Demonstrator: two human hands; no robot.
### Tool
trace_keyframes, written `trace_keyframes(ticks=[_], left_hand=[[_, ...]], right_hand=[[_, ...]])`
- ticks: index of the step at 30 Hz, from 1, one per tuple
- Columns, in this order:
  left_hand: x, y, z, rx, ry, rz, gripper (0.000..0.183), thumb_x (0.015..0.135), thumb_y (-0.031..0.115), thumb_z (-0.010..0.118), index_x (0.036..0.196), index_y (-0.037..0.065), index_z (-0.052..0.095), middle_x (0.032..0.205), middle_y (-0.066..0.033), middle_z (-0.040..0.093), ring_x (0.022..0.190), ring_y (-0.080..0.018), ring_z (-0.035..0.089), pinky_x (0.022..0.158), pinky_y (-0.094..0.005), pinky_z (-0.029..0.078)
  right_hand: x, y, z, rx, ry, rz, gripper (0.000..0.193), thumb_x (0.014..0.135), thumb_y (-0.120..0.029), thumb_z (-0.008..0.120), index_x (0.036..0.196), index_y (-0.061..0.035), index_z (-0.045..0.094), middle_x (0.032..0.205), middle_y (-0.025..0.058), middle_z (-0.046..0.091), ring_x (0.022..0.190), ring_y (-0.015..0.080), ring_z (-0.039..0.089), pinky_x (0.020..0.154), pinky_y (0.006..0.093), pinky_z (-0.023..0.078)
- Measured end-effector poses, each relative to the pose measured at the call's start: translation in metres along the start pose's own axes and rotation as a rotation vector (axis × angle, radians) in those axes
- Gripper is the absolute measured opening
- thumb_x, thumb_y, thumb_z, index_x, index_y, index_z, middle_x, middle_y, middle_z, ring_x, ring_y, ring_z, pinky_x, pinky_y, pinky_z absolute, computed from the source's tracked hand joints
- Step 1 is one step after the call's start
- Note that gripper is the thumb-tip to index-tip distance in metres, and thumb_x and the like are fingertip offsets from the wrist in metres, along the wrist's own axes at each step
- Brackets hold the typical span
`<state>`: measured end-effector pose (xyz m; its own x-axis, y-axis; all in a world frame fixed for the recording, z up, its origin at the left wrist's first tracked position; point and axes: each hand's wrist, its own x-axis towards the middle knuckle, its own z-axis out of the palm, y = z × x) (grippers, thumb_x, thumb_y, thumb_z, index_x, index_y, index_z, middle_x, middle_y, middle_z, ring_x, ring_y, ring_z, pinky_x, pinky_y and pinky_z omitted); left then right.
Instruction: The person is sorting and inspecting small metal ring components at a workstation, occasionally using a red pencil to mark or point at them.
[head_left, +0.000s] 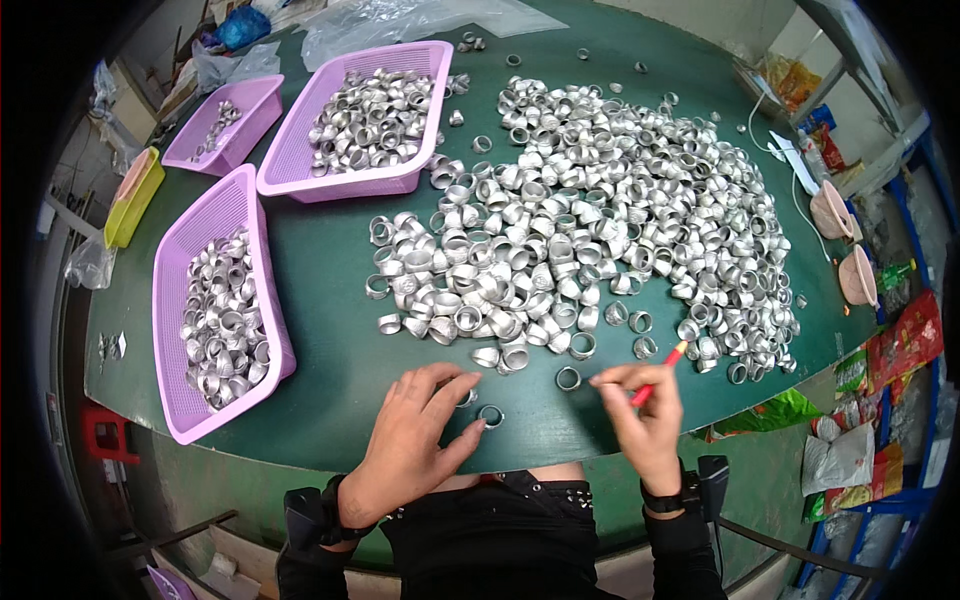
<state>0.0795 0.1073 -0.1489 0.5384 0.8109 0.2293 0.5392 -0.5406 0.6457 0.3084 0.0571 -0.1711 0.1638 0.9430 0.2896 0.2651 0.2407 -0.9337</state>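
While the bulk of the stock, a broad heap of silver-grey metal rings (640,190), lay from the middle to the right edge of the dark green bench (340,370), a few pieces sat apart near its front edge.

Item: one loose round metal ring (490,416), at the left thumb's tip; contact appeared likely, though the view was too small to settle it.
Item: a second ring, partly hidden under the left fingers.
Item: a third ring (568,379), just beside the right fingertips.
Left hand (418,435): open, palm down, thumb and fingers spread.
Right hand (642,410): closed around a slim red stick with a yellow end (645,390), forefinger reaching leftward.
Containers: three lilac plastic baskets (170,330) of rings, toward the left edge and far left corner.

Step in hand, as judged: single rings handled piece by piece at the front edge. The next move seemed to call for a light pinch on one ring, the stick kept clear.
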Motion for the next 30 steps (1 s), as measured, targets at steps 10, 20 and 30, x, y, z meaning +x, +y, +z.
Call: trace_keyframes(ticks=[10,20,30], left_hand=[[-0.006,-0.009,-0.002,-0.030,0.011,0.051,0.023,0.073,0.007,0.062,0.095,0.003,0.056,0.092,-0.0088,0.054,0.080,-0.0266,0.052,0.068,-0.0346,0.042],[-0.009,-0.008,-0.007,-0.041,0.049,0.043,0.021,0.071,0.001,0.062,0.092,0.002,0.057,0.091,-0.0108,0.056,0.080,-0.0267,0.054,0.069,-0.0333,0.043],[-0.021,-0.012,0.008,-0.006,-0.075,0.075,0.024,0.068,0.009,0.068,0.089,0.004,0.060,0.087,-0.0084,0.055,0.075,-0.0245,0.053,0.063,-0.0328,0.044]], right_hand=[[-0.005,-0.150,0.010,1.742,-0.196,0.111,0.021,0.094,-0.011,0.027,0.114,-0.0189,0.028,0.117,0.0118,0.049,0.104,0.0395,0.052,0.094,0.0639,0.023],[-0.018,-0.170,0.011,1.700,-0.330,0.011,0.013,0.095,-0.012,0.023,0.106,-0.0109,0.030,0.098,0.0119,0.058,0.083,0.0322,0.061,0.081,0.0610,0.036],[-0.004,-0.047,-0.003,0.248,-0.074,0.120,0.029,0.094,-0.028,0.029,0.104,-0.0041,0.042,0.077,0.0157,0.061,0.063,0.0239,0.058,0.059,0.0338,0.046]])
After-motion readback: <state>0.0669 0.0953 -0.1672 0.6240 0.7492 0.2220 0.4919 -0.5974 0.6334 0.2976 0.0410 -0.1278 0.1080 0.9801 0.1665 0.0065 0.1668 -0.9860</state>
